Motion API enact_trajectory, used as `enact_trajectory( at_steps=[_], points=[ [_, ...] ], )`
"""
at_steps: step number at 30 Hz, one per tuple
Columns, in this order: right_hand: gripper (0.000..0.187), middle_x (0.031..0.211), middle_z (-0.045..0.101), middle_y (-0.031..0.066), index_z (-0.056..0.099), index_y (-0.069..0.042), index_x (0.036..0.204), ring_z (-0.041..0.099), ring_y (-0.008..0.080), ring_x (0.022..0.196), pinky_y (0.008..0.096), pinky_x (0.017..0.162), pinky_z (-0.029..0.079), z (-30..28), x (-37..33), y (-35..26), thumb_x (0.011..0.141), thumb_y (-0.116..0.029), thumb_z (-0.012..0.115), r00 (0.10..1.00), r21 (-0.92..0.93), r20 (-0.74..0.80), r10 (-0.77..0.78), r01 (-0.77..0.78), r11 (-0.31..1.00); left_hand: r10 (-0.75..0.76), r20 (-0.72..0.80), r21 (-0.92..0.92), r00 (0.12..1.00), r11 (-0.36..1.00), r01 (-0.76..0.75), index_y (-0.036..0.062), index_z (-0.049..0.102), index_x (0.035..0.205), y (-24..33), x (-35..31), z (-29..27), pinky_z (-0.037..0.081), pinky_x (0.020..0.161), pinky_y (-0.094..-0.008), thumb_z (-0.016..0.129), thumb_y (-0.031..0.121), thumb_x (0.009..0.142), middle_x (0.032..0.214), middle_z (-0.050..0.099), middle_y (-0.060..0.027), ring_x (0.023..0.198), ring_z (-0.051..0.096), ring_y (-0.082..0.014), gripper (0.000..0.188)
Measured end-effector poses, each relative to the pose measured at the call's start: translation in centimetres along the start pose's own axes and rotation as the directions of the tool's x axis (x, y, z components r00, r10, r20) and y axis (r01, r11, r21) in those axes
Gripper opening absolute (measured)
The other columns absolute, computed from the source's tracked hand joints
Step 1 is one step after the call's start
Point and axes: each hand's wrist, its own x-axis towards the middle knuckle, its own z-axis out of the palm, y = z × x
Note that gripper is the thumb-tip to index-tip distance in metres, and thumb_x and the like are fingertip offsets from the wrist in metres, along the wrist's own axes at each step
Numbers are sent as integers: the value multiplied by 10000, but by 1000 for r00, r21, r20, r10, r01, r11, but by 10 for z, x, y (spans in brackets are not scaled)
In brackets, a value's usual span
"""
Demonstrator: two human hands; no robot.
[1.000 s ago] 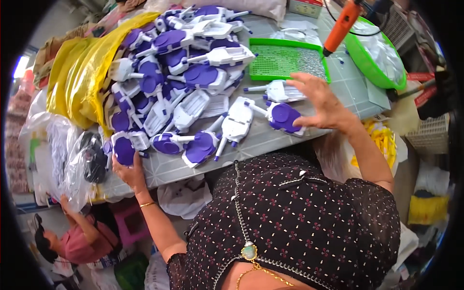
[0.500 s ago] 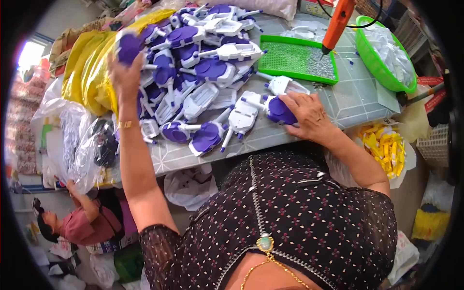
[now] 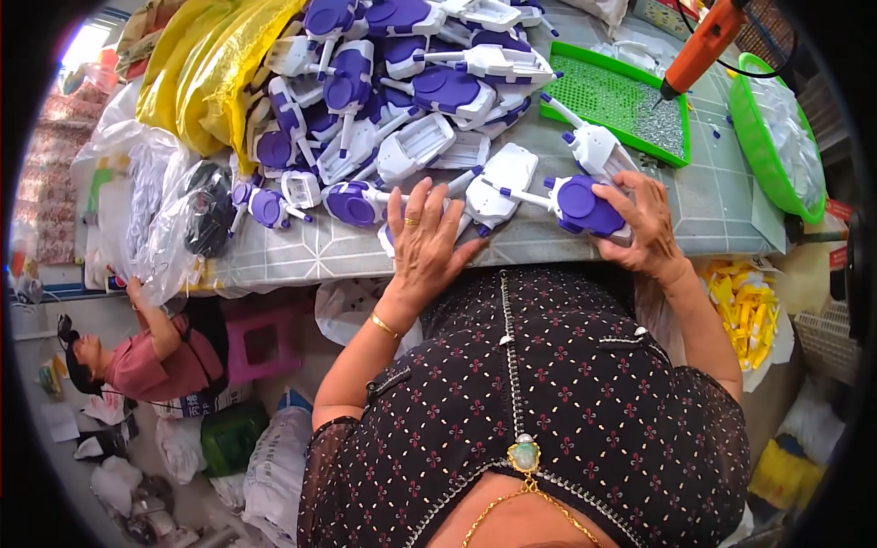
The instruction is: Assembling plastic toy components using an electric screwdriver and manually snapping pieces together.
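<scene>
My right hand (image 3: 647, 233) is closed round the edge of a purple-and-white plastic piece (image 3: 585, 203) with a round lid-like face and a thin white stem. Just beyond it lies a white hollow shell (image 3: 598, 151). Near the table's front edge, my left hand (image 3: 426, 239) is open with its fingers spread, over a purple-and-white piece it mostly hides. Between the hands rests a white flat housing (image 3: 502, 187). A big heap of similar purple-and-white pieces (image 3: 452, 89) spreads beyond my left hand.
An orange electric screwdriver (image 3: 702, 50) hangs above a green tray (image 3: 585, 57) of small metal screws. At right stands a green basket (image 3: 763, 137) of white parts. Yellow sacks (image 3: 206, 78) lie left of the heap; another person (image 3: 160, 356) is at lower left.
My left hand has let go of a purple piece at the far left and come right and nearer. My right hand still holds its piece. The whole view has shifted slightly.
</scene>
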Motion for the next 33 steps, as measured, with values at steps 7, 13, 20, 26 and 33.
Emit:
enact_trajectory(
  at_steps=[7,13,20,26,33],
  points=[
    [725,1176,574,138,631,-182,1274,574,332,1071,456,971,399,-2,11,-6,575,-217,821,969,-103,-232,-82,60,993,-79,-93,-80,993,994,71,50,591,1066,-6,1,7,209,1158,-598,808,335,744,1303,544,-150,1327,437,-370,482],
    [647,1229,613,197,654,-127,1234,598,349,1117,431,972,440,-5,104,16,624,-193,860,850,-220,-462,-253,167,961,107,-25,-75,994,991,-108,55,602,871,-18,6,9,249,1146,-589,799,301,742,1245,575,-149,1282,489,-336,341],
    [679,1241,614,251,519,-39,1380,629,396,1100,458,981,489,14,275,29,783,-275,741,894,-145,-405,-189,141,979,60,44,-17,997,998,-59,31,649,919,-14,21,5,171,1183,-585,765,208,773,1489,444,-166,1386,400,-338,257],
    [594,1310,633,128,616,-85,1323,600,315,1208,434,1062,417,16,189,2,800,-300,801,989,516,-81,-124,149,844,0,-41,-159,999,987,-6,34,649,810,-24,34,1,214,1167,-556,721,158,816,1414,546,-146,1378,421,-370,143],
    [621,1377,557,166,557,-89,1377,538,354,1263,402,1033,456,39,99,8,814,-205,789,970,248,-75,-232,243,938,145,-57,-199,988,968,-153,27,669,834,-26,91,-24,345,1082,-497,733,189,836,1197,639,-143,1239,541,-357,174]
  ],
)
